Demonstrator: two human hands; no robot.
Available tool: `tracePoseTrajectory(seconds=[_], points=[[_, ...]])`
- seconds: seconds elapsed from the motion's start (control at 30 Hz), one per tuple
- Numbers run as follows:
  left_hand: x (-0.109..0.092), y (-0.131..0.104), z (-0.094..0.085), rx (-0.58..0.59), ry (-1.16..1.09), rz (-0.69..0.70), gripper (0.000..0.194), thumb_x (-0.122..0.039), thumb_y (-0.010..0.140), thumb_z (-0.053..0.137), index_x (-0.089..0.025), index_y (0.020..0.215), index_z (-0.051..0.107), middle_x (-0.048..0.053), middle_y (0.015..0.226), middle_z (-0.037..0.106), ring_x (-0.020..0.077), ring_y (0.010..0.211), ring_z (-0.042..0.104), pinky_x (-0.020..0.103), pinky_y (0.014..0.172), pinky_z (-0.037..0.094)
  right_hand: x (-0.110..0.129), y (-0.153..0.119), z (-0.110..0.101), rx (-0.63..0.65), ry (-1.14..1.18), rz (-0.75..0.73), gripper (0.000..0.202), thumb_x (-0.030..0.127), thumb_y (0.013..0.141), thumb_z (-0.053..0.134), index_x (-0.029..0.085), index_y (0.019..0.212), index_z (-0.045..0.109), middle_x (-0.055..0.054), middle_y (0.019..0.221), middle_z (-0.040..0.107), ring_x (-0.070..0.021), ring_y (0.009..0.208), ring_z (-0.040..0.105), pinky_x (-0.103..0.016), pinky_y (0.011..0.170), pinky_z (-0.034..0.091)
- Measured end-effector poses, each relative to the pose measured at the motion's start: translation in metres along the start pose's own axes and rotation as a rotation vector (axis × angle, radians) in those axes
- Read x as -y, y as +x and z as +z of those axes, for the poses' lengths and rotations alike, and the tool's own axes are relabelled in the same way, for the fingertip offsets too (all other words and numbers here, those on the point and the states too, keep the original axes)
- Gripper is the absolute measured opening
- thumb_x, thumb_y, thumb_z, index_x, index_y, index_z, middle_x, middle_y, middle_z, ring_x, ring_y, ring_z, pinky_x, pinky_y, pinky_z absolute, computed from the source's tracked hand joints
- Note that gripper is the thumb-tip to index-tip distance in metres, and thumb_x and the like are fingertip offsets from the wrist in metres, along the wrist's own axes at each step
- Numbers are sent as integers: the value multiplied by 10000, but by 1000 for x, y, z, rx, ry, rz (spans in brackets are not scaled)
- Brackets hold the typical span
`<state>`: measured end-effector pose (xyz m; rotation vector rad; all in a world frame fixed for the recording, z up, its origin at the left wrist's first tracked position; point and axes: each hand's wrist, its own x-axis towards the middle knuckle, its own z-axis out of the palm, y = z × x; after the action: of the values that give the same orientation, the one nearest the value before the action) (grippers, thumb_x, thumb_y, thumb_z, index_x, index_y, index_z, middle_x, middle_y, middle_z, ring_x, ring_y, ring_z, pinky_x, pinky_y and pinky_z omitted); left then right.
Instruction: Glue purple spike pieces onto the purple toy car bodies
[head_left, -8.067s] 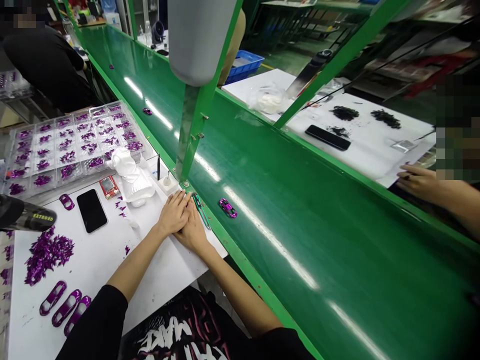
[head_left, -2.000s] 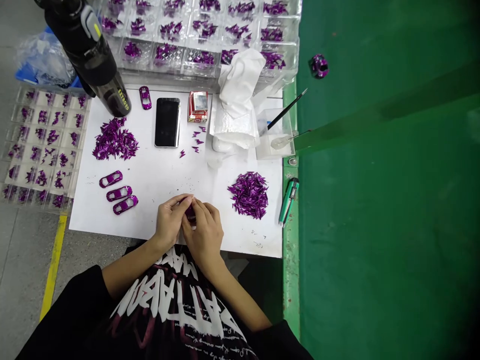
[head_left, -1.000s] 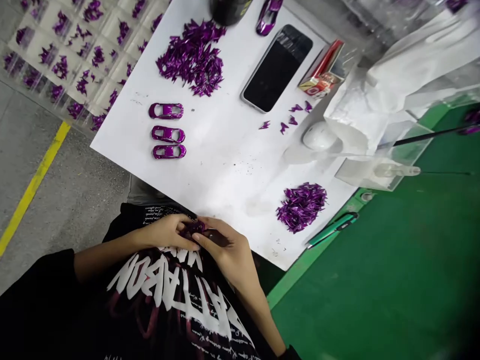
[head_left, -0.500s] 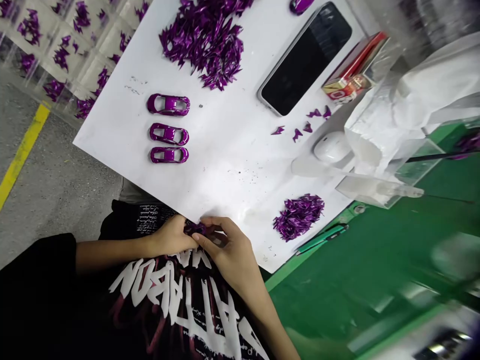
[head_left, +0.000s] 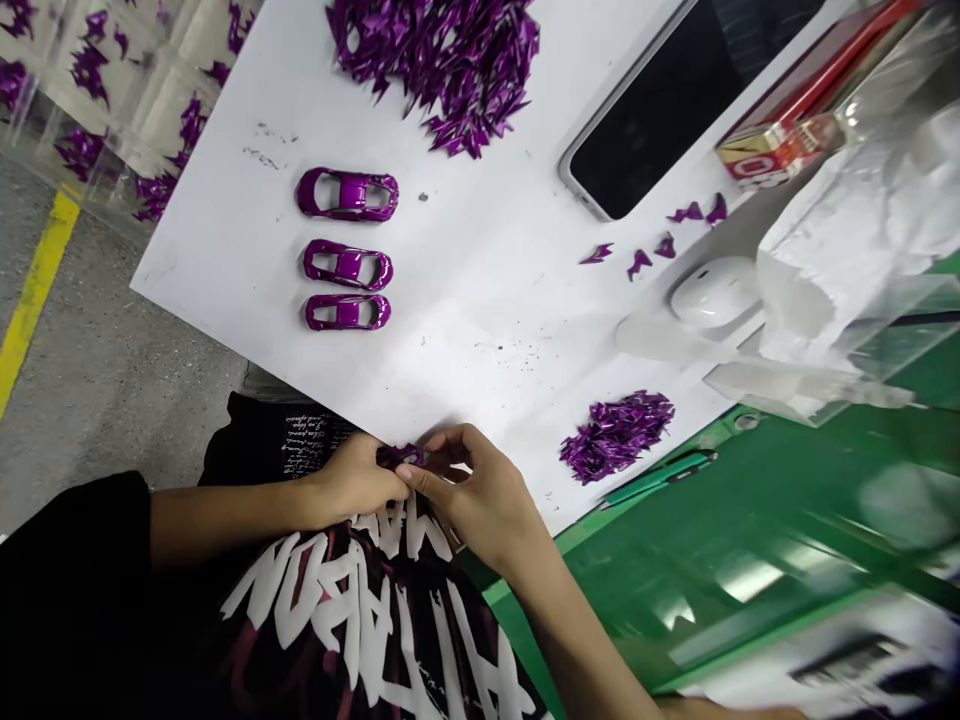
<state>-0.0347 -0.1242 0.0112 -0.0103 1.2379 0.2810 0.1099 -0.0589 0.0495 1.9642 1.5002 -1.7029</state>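
Note:
At the near edge of the white board, a purple toy car body (head_left: 399, 456) is partly covered by my fingers. My left hand (head_left: 356, 482) is closed round its left end. From the other side my right hand (head_left: 484, 495) has its thumb and curled fingers at the car's right end, in a pinch. Whether a small part is also between the right fingers is hidden. Three more purple toy car bodies (head_left: 348, 264) lie in a column on the board, beyond my left hand. Beyond my right hand sits a small heap of pointed purple parts (head_left: 619, 436).
A larger heap of purple parts (head_left: 450, 70) lies far up the white board (head_left: 465, 270). To the right are a phone (head_left: 660, 110), several loose purple pieces (head_left: 639, 263), a white earbud case (head_left: 716, 292) and a green pen (head_left: 660, 478). A compartment tray (head_left: 157, 100) stands upper left.
The view has shifted and come closer to the board, so things on it appear larger. Both hands stay on the car body, and a bit more of it shows between them.

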Motion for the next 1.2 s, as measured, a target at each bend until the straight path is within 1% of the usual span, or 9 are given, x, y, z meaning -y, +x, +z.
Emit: tracePoseTrajectory(seconds=[0.23,0.4,0.53,0.77,0.83,0.9,1.0,1.1,1.2], points=[[-3,2,2,19,-106,-104,238,-86,595,729,-214,707,561,-123,381,324,76,306,315,228,350,165,7,5,-1,39,-23,134,377,455,662,844,244,725,538,-3,712,655,-182,643,599,-320,559,481],[1,6,2,33,-145,-23,282,-105,597,769,-218,657,517,-122,402,316,51,311,284,223,346,136,5,7,0,11,-56,49,365,462,665,849,239,711,562,-9,716,669,-195,681,624,-344,616,515],[6,10,-1,65,-114,60,266,-110,632,742,-219,646,500,-126,406,288,52,323,283,221,358,161,-1,4,5,3,-15,-30,464,553,635,883,219,846,640,-33,785,724,-232,765,693,-381,706,568],[-6,-30,-20,216,134,241,253,-94,601,832,-167,815,718,-9,642,660,152,570,607,245,514,442,0,-32,13,7,209,-136,382,534,770,817,217,940,690,-49,883,752,-214,801,724,-368,748,611],[-13,-43,-22,248,186,364,417,-180,686,864,-193,1089,759,44,886,747,200,813,698,267,677,531,4,-40,7,-66,263,-183,382,536,763,836,219,900,673,-29,819,724,-199,758,706,-337,707,596],[-21,-48,-21,298,150,457,579,-246,805,821,-247,1363,666,89,1153,735,228,1016,712,311,818,572,8,-42,-3,-144,268,-226,408,562,743,854,218,862,669,-19,765,699,-194,718,684,-324,668,578],[-38,-42,-14,499,-48,435,605,-264,885,776,-288,1462,596,105,1271,679,229,1038,736,413,941,597,9,-39,-23,-246,237,-295,420,632,812,769,216,835,715,-43,775,735,-212,740,692,-338,691,570],[-55,-33,-4,666,-263,334,489,-251,885,791,-273,1361,681,81,1174,700,210,981,750,468,987,602,6,-28,-49,-616,172,-317,423,616,910,649,215,810,741,-56,799,760,-216,774,700,-354,750,559],[-67,-30,6,668,-380,284,393,-322,907,773,-228,1286,720,84,1096,709,196,915,740,425,889,645,-1,-9,-76,-1054,114,-227,367,555,923,620,208,823,688,-50,761,718,-205,711,667,-363,727,555]])
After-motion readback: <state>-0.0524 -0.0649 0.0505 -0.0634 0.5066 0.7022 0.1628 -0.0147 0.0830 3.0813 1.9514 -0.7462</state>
